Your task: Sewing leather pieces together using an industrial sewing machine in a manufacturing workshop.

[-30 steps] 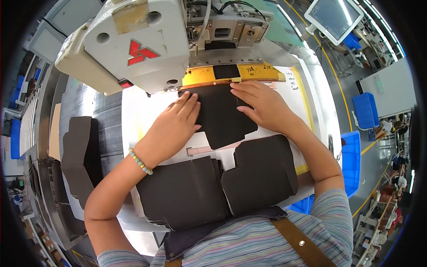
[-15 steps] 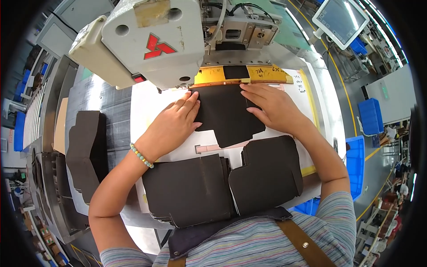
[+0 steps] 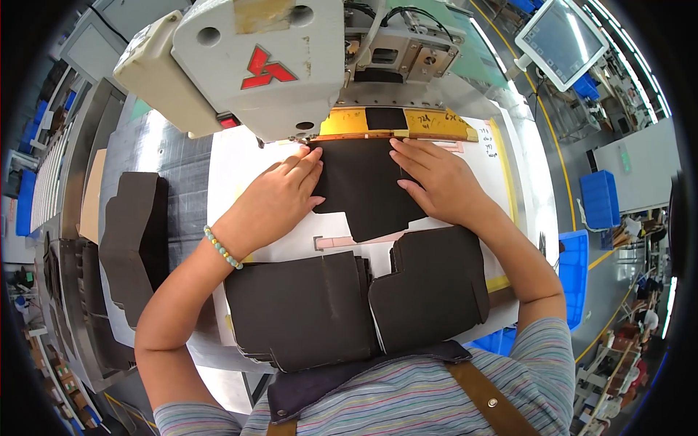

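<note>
A black cut piece [image 3: 363,189] lies on the white board [image 3: 240,189], its far edge against a yellow strip [image 3: 436,123] under the sewing machine head [image 3: 247,80]. My left hand [image 3: 282,190] lies open on the piece's left side, fingertips near the machine's lower edge, a bead bracelet on the wrist. My right hand [image 3: 436,182] rests open on the right side, fingertips at the strip. Nearer me are two stacks of black pieces, left [image 3: 298,309] and right [image 3: 429,291]. A pale pink narrow bar [image 3: 338,241] shows partly beneath the piece.
More black pieces [image 3: 131,232] lie on the metal surface at left, beside cardboard [image 3: 91,196]. A screen [image 3: 563,40] on an arm stands at top right. Blue bins sit at right, one beside the table [image 3: 573,283], another farther off [image 3: 600,200]. A floor aisle with yellow lines runs beyond.
The view has shifted slightly, moving the machine and board in the picture. Both my hands stay on the black piece in nearly the same places, with only slight finger movement.
</note>
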Demonstrator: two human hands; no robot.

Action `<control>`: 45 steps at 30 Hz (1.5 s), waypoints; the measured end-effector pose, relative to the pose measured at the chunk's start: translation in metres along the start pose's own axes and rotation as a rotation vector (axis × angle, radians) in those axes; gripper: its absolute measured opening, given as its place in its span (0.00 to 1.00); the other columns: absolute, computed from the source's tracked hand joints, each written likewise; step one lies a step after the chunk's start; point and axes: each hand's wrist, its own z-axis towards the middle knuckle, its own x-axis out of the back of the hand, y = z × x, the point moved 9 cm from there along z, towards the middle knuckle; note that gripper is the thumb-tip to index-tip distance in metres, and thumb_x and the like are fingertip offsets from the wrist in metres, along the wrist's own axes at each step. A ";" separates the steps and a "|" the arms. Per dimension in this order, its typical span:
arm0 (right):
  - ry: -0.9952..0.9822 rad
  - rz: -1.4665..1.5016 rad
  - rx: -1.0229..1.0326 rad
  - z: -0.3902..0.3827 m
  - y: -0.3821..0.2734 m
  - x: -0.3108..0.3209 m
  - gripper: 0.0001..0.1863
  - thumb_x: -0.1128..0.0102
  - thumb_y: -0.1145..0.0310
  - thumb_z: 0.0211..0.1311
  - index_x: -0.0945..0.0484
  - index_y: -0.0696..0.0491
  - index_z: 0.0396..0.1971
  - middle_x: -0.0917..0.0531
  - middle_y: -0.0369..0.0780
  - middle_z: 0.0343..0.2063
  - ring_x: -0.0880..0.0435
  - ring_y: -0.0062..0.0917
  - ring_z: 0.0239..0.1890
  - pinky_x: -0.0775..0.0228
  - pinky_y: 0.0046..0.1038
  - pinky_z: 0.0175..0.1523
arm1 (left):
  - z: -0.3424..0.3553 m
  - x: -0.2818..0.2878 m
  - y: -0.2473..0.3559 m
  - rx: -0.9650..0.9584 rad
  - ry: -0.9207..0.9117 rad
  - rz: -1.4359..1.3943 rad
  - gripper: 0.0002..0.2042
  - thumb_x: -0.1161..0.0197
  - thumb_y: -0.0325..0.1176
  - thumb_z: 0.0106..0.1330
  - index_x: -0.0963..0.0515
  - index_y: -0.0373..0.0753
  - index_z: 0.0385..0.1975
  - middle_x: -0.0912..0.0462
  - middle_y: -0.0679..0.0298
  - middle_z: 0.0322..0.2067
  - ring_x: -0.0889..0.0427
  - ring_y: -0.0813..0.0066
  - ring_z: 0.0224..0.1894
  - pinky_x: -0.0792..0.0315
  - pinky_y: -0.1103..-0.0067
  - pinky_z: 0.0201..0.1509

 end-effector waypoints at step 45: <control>-0.069 0.152 0.089 0.010 -0.008 0.034 0.23 0.30 0.58 0.72 0.14 0.53 0.62 0.16 0.40 0.67 0.20 0.38 0.70 0.29 0.41 0.74 | 0.035 0.030 0.055 -0.012 -0.028 -0.076 0.24 0.33 0.36 0.75 0.22 0.29 0.66 0.25 0.52 0.72 0.27 0.55 0.75 0.29 0.66 0.78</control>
